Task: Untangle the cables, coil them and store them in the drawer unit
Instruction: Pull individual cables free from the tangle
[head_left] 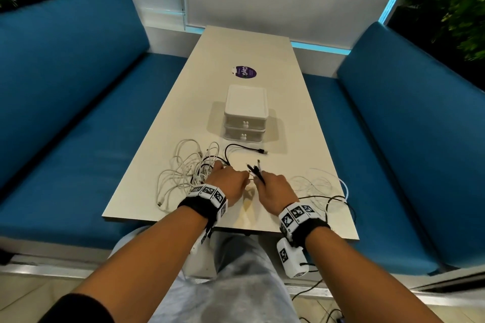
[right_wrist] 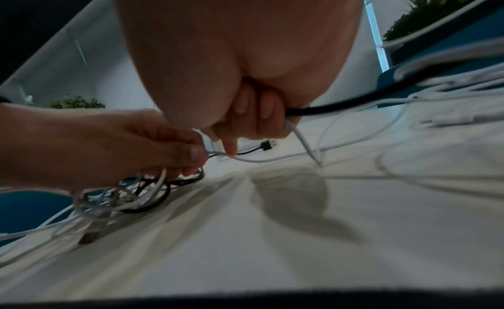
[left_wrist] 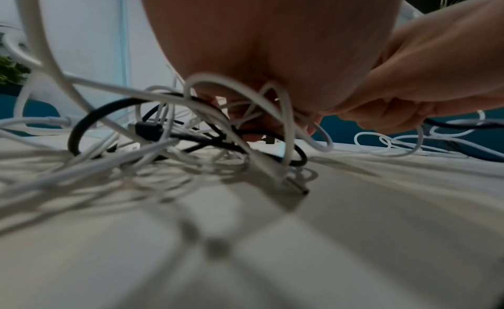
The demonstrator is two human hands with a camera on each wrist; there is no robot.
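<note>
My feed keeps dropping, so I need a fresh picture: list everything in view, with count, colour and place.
tangled cables: one heap, white with black strands, table's near left
black USB cable: one, black, plug end lying loose in front of the drawer unit
loose cables: a few, thin white and black, table's near right corner
drawer unit: one, white, two drawers both shut, table's middle
round sticker: one, purple, behind the drawer unit
table: one, cream, between the benches
benches: two, blue, left and right
plants: green, both far corners
left hand: pinches a thin white cable at the heap's edge
right hand: its grip holds black and white cable ends
</note>
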